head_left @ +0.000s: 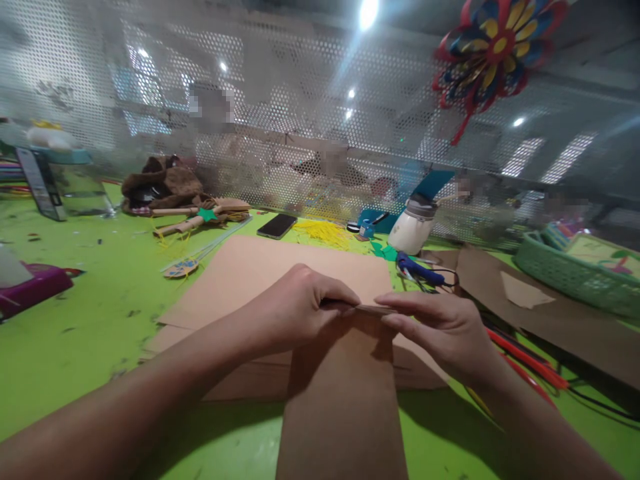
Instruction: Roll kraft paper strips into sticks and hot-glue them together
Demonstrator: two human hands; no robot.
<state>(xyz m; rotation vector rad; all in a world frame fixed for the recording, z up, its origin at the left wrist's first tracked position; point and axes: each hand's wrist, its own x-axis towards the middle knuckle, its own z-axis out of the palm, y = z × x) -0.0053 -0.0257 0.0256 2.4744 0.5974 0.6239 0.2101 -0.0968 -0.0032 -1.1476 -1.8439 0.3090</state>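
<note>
A long strip of brown kraft paper (345,413) runs from my hands down toward the bottom edge of the view. At its far end my left hand (295,307) pinches the edge between thumb and fingers. My right hand (445,327) grips the same edge at the right corner, thumb below and fingers above. The edge between the two hands looks thin and folded or layered; how many layers, I cannot tell. Beneath lies a stack of brown paper sheets (250,267) on the green table (100,347).
Right of the sheets lie a blue glue gun (423,272), red-handled tools (530,360), brown cardboard (575,327) and a green basket (575,273). Behind stand a white jar (411,230), yellow paper shreds (325,231) and a phone (277,226). A purple tape dispenser (37,287) is at left.
</note>
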